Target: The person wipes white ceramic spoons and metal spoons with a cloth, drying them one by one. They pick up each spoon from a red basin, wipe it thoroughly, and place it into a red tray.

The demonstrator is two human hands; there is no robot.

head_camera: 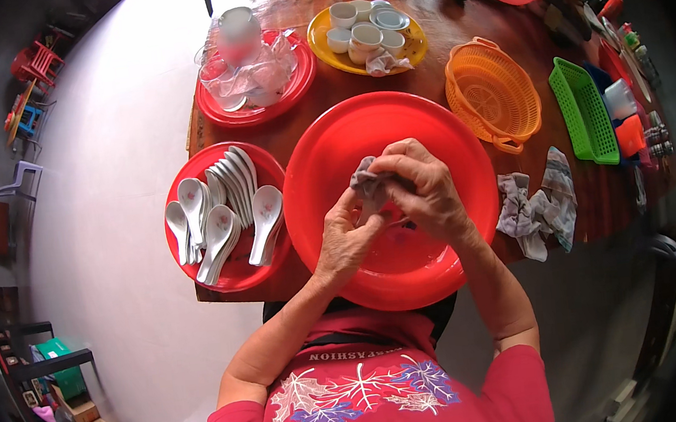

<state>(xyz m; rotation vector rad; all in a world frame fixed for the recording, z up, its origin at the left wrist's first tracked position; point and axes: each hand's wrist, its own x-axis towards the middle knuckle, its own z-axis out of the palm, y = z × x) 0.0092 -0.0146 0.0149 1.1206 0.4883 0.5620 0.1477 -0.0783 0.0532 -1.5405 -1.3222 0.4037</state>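
Over the large red plastic basin (331,144), both my hands hold a bunched grey cloth (365,178). My left hand (349,234) grips its lower left side, with thumb and fingers pressed on it. My right hand (421,191) pinches it from the upper right. Whether something is wrapped inside the cloth is hidden by my fingers. At the left of the basin, a red plate (238,281) bears several stacks of white ceramic soup spoons (217,228), some with a pink flower pattern. Crumpled cloths (533,210) lie on the wooden table right of the basin.
Beyond the basin stand a red tray (255,115) with glassware and thin plastic, and a yellow tray (323,54) with white cups (366,36). An orange basket (491,92) and a green basket (585,114) stand at the right. The wooden table's (230,297) front edge runs beside the basin.
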